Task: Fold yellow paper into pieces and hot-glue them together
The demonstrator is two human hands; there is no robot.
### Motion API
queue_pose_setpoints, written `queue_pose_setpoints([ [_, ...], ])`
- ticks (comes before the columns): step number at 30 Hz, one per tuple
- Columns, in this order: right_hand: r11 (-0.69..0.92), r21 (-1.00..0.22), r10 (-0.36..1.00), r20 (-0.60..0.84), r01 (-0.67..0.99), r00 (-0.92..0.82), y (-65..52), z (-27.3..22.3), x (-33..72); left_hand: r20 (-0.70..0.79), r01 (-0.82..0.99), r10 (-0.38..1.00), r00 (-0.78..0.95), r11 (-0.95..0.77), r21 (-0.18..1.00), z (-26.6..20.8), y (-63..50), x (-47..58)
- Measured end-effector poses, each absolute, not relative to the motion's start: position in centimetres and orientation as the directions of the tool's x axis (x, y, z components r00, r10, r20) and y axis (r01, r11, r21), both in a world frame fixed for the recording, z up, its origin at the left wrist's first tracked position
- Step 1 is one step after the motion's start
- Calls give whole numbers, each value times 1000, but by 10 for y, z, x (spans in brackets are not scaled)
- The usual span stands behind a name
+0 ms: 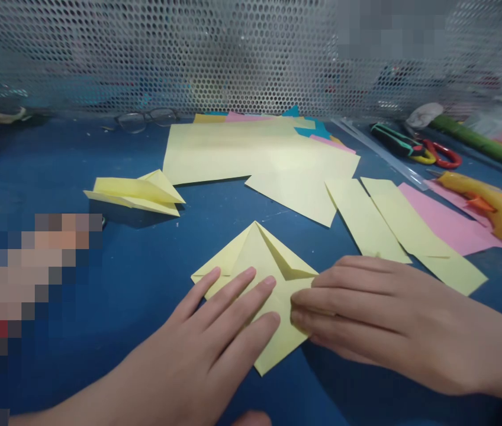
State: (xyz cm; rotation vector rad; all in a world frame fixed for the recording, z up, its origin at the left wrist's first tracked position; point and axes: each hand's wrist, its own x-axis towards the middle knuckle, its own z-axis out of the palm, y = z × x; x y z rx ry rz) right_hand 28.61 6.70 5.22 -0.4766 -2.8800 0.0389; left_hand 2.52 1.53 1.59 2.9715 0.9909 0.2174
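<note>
A pale yellow sheet of paper (255, 254), folded to a point at the far end, lies on the blue table in front of me. My left hand (215, 337) rests flat on its left part, fingers spread. At the right edge, my right hand (388, 319) presses its fingers together on the folded paper; its thumb is hidden. A loose flap stands slightly raised near the right corner. Farther left sits a folded yellow paper plane (135, 192).
Yellow sheets (233, 151) and paper strips (366, 219) lie beyond. Pink paper (446, 222), a yellow glue gun (486, 198), red-handled scissors (444, 155) and a dark cutter (395, 140) are right. Eyeglasses (147, 120) lie before a mesh panel (233, 59). A blurred arm (24, 278) reaches in at left.
</note>
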Motion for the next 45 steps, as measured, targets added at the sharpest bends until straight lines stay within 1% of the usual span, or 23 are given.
queue_pose_setpoints([
  [7,943,-113,331,218,313,-918,68,51,285,129,587,591,797,-807,71,19,16,25],
  [14,875,-176,484,262,451,-835,67,40,275,149,594,600,786,-800,87,18,16,24],
  [16,851,-229,522,276,472,-807,67,37,273,145,573,578,803,-816,78,17,16,24],
  [19,785,-375,596,238,493,-767,67,35,271,126,537,539,833,-842,53,16,16,23],
  [21,738,-451,638,223,503,-737,67,34,272,99,531,531,841,-847,33,16,16,23],
  [23,712,-487,671,260,505,-695,67,32,274,86,528,529,844,-848,28,15,17,23],
  [25,689,-512,701,291,513,-651,66,29,275,90,533,536,840,-844,55,15,16,23],
  [27,658,-535,732,288,530,-618,66,27,275,108,539,545,831,-838,82,15,16,23],
  [29,618,-564,764,266,548,-588,67,27,275,117,542,548,828,-836,86,15,16,23],
  [33,545,-617,790,154,567,-593,69,29,273,112,534,535,838,-845,38,19,17,24],
  [35,559,-625,770,146,545,-621,70,30,273,132,501,497,858,-865,0,22,18,24],
  [39,651,-577,714,244,493,-656,71,28,276,163,446,433,886,-893,-53,25,19,22],
  [41,710,-514,673,293,482,-679,72,27,278,206,457,442,873,-889,-28,23,19,21],
  [45,820,-350,561,337,453,-756,71,29,279,414,460,445,794,-885,70,13,22,22],
])
